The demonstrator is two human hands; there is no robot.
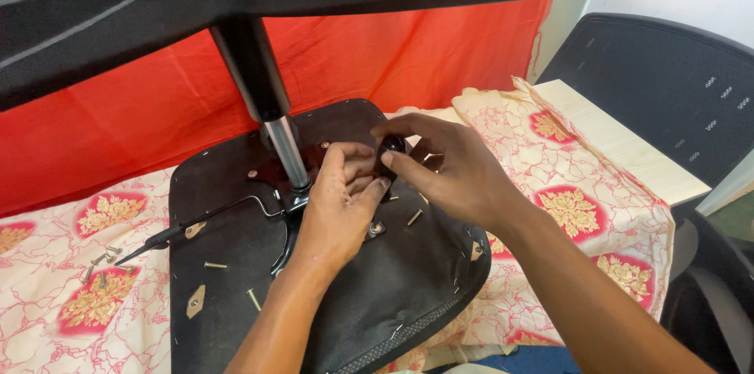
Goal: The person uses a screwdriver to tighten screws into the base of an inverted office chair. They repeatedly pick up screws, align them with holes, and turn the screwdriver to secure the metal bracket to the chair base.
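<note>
Gripping a small black knob (392,148), right hand (455,174) fingers clamped on it above the upturned chair seat (369,287). Left hand (339,205) curled beside it, fingertips touching the knob. Loose screws (216,265) lie on the seat, gas-lift column (267,99) upright.

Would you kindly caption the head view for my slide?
Both hands, left and right, grip a black knob beside the gas cylinder on an upturned chair seat.

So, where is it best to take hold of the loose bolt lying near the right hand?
Grip the bolt across the middle of its shank, probably coming from above with two fingertips. It lies flat and slanted on the seat underside, clear of the right hand, so both sides seem free.
</note>
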